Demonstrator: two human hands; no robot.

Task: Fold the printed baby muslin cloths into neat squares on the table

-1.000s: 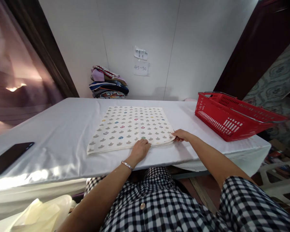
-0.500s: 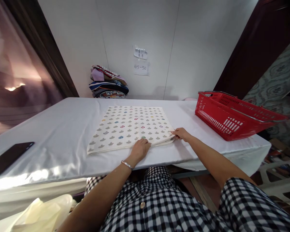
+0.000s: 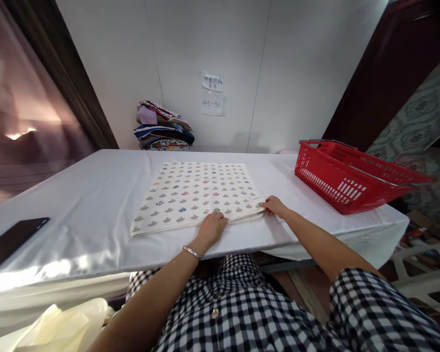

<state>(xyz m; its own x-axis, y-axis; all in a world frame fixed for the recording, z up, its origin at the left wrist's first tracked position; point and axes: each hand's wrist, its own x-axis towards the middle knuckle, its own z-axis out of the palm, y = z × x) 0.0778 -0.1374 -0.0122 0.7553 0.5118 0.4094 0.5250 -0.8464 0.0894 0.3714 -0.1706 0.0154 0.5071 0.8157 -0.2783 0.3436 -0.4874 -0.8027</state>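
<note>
A folded cream cloth (image 3: 198, 194) printed with small grey and coloured shapes lies flat in the middle of the white-covered table (image 3: 95, 205). My left hand (image 3: 211, 229) rests palm down on its near edge, fingers stretched out flat. My right hand (image 3: 274, 206) is at the cloth's near right corner, with its fingers pinched on the layered edge there. A bracelet sits on my left wrist.
A red plastic basket (image 3: 346, 177) stands at the table's right end. A stack of folded clothes (image 3: 164, 127) sits at the back against the wall. A black phone (image 3: 11, 235) lies at the left edge. A pale plastic bag (image 3: 55, 327) is below the table's front.
My right hand has shifted slightly along the cloth's right corner. The left hand stays where it was.
</note>
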